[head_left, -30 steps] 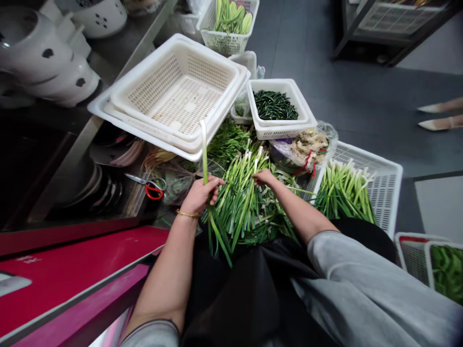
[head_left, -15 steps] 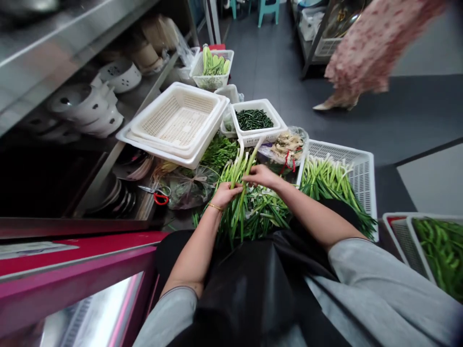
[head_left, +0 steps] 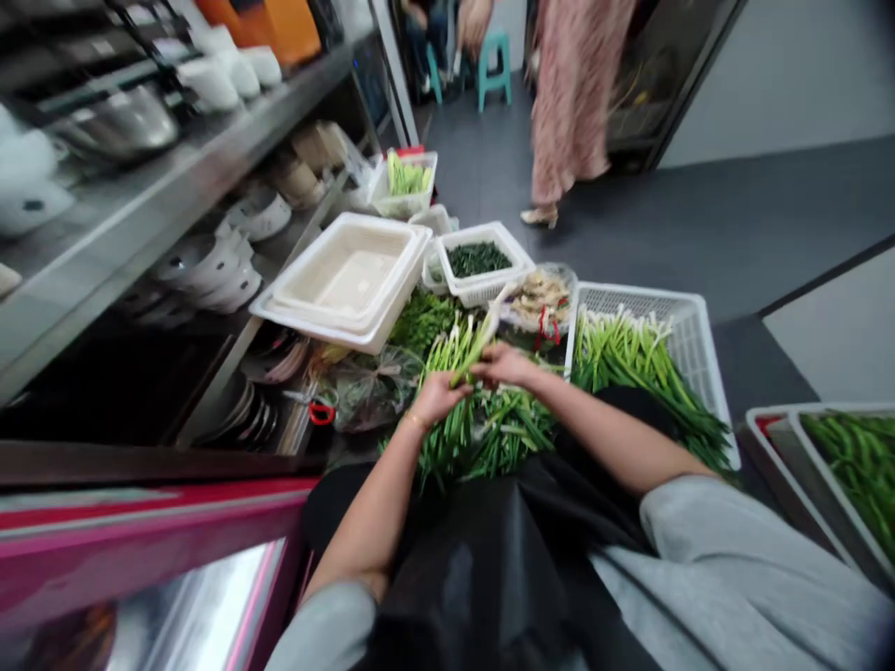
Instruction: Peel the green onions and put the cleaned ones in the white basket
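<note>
Centre of frame: left hand (head_left: 442,396) grasps scallions (head_left: 491,322); right hand (head_left: 507,364) at stalks, can't tell if gripping. Pile (head_left: 447,350) beneath; crate (head_left: 691,343) right, scissors (head_left: 323,413) left.

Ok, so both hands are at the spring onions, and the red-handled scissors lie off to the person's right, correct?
Not quite: the red-handled scissors lie off to the person's left, as the head view shows. The left hand and right hand are both at the spring onions, as you said.
</note>
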Demonstrator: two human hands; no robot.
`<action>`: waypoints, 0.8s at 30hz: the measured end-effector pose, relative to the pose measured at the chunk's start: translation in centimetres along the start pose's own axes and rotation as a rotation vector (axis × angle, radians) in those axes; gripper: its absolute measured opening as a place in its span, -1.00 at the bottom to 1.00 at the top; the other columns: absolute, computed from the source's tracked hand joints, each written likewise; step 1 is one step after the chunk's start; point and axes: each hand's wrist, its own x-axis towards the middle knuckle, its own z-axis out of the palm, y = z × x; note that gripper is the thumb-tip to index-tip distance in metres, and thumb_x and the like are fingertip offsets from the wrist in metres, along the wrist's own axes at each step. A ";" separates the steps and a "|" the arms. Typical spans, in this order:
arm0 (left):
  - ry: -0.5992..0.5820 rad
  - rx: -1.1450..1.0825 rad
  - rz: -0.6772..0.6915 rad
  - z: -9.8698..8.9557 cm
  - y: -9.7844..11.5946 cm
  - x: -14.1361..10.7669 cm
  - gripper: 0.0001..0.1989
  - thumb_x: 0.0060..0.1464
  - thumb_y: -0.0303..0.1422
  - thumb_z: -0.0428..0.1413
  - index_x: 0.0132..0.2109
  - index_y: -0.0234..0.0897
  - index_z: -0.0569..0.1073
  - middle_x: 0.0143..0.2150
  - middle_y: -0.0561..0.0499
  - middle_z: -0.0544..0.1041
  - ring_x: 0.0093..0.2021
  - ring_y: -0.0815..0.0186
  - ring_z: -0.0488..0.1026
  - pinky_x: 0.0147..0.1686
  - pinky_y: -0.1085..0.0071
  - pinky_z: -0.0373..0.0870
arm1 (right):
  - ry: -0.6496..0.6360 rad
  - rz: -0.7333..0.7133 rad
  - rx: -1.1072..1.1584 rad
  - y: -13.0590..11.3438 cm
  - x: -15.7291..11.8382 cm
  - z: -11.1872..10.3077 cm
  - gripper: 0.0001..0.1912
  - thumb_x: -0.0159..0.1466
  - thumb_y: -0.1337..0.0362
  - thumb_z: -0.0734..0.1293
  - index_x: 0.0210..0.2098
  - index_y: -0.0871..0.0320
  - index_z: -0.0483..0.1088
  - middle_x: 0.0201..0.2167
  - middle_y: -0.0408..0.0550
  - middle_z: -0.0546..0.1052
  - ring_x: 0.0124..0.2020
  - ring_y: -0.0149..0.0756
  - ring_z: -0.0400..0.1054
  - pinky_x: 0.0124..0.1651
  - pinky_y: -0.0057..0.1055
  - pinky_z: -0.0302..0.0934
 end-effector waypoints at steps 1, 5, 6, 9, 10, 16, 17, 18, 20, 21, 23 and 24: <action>-0.034 0.048 0.015 0.2 0.3 -0.1 -0.79 -0.14 -0.27 0.18 -0.55 -0.33 0.43 -0.62 0.10 0.30 -0.52 0.39 0.22 -0.46 0.45 0.15 | 0.005 0.030 -0.040 0.1 -0.3 0.3 -0.84 0.15 0.30 0.39 -0.47 0.23 0.34 -0.71 -0.25 0.35 -0.71 -0.52 0.25 -0.65 -0.63 0.17; -0.049 -0.002 0.021 1.0 0.1 0.1 -0.72 -0.01 -0.16 0.06 -0.53 -0.25 0.42 -0.58 0.01 0.36 -0.54 0.29 0.26 -0.47 0.34 0.18 | -0.009 -0.103 -0.124 1.6 -0.9 2.1 -0.79 0.28 0.22 0.23 -0.40 0.23 0.35 -0.61 -0.19 0.40 -0.62 -0.46 0.30 -0.58 -0.56 0.20; -0.021 0.003 0.052 0.9 0.0 0.3 -0.71 0.00 -0.14 0.04 -0.51 -0.23 0.41 -0.57 0.00 0.36 -0.53 0.27 0.27 -0.47 0.32 0.18 | 0.040 -0.191 -0.155 2.0 -0.9 2.5 -0.75 0.31 0.20 0.18 -0.38 0.22 0.35 -0.55 -0.15 0.42 -0.56 -0.43 0.33 -0.51 -0.53 0.23; -0.057 -0.002 0.110 -0.5 0.1 0.5 -0.74 -0.05 -0.13 0.11 -0.51 -0.20 0.38 -0.60 0.04 0.30 -0.56 0.29 0.21 -0.50 0.33 0.12 | 0.170 -0.393 -0.319 2.9 -1.1 2.7 -0.67 0.35 0.17 0.10 -0.40 0.21 0.35 -0.45 -0.10 0.42 -0.39 -0.36 0.33 -0.29 -0.44 0.24; -0.066 -0.014 0.107 -1.6 0.2 0.5 -0.74 -0.06 -0.14 0.13 -0.53 -0.20 0.37 -0.62 0.07 0.26 -0.58 0.32 0.17 -0.52 0.35 0.09 | 0.176 -0.415 -0.375 2.9 -1.4 2.2 -0.65 0.35 0.16 0.09 -0.42 0.20 0.35 -0.46 -0.10 0.41 -0.38 -0.35 0.31 -0.27 -0.43 0.22; 0.234 -0.010 0.058 -11.3 -0.9 -0.3 -0.67 -0.09 -0.16 0.15 -0.64 -0.23 0.31 -0.68 0.09 0.25 -0.59 0.36 0.16 -0.51 0.40 0.09 | -0.056 -0.410 -0.437 2.5 -7.2 -5.9 -0.57 0.31 0.00 0.13 -0.44 0.21 0.36 -0.51 -0.12 0.36 -0.47 -0.40 0.23 -0.37 -0.46 0.16; 0.277 0.028 0.028 -12.6 -1.4 -0.5 -0.67 -0.11 -0.17 0.16 -0.65 -0.24 0.32 -0.68 0.08 0.27 -0.59 0.35 0.18 -0.50 0.40 0.10 | -0.081 -0.389 -0.387 2.6 -8.8 -7.3 -0.55 0.30 -0.04 0.14 -0.43 0.21 0.35 -0.52 -0.12 0.35 -0.50 -0.41 0.22 -0.41 -0.47 0.15; 0.328 0.075 -0.013 -13.5 -2.0 -0.7 -0.69 -0.13 -0.18 0.17 -0.65 -0.25 0.34 -0.68 0.07 0.29 -0.59 0.35 0.19 -0.50 0.40 0.11 | -0.094 -0.364 -0.321 2.8 -10.4 -8.6 -0.54 0.29 -0.06 0.15 -0.42 0.21 0.35 -0.54 -0.13 0.34 -0.53 -0.43 0.20 -0.46 -0.49 0.14; 0.420 0.179 -0.110 -14.0 -3.2 -1.0 -0.73 -0.18 -0.21 0.18 -0.64 -0.28 0.39 -0.70 0.07 0.31 -0.58 0.34 0.22 -0.49 0.40 0.12 | -0.066 -0.313 -0.159 3.1 -13.2 -10.6 -0.54 0.26 -0.09 0.18 -0.40 0.21 0.32 -0.58 -0.16 0.32 -0.60 -0.45 0.19 -0.52 -0.51 0.13; 0.437 0.213 -0.163 -13.7 -3.5 -1.1 -0.74 -0.21 -0.22 0.19 -0.65 -0.29 0.40 -0.71 0.06 0.32 -0.58 0.33 0.24 -0.48 0.40 0.12 | -0.020 -0.304 -0.068 3.1 -14.1 -11.2 -0.54 0.25 -0.10 0.19 -0.39 0.21 0.32 -0.61 -0.17 0.31 -0.62 -0.46 0.19 -0.54 -0.51 0.13; 0.346 0.192 -0.228 -11.6 -3.5 -1.2 -0.77 -0.28 -0.24 0.24 -0.60 -0.34 0.48 -0.67 0.03 0.39 -0.53 0.30 0.31 -0.46 0.41 0.16 | 0.101 -0.316 0.100 2.9 -14.3 -11.4 -0.55 0.23 -0.10 0.23 -0.37 0.21 0.32 -0.61 -0.16 0.34 -0.63 -0.45 0.23 -0.51 -0.49 0.18; 0.302 0.141 -0.220 -10.1 -3.0 -1.1 -0.77 -0.31 -0.24 0.26 -0.53 -0.36 0.53 -0.61 0.01 0.45 -0.49 0.29 0.34 -0.44 0.42 0.18 | 0.152 -0.332 0.167 2.7 -13.6 -11.0 -0.56 0.21 -0.10 0.25 -0.35 0.21 0.34 -0.59 -0.14 0.37 -0.60 -0.42 0.28 -0.47 -0.47 0.23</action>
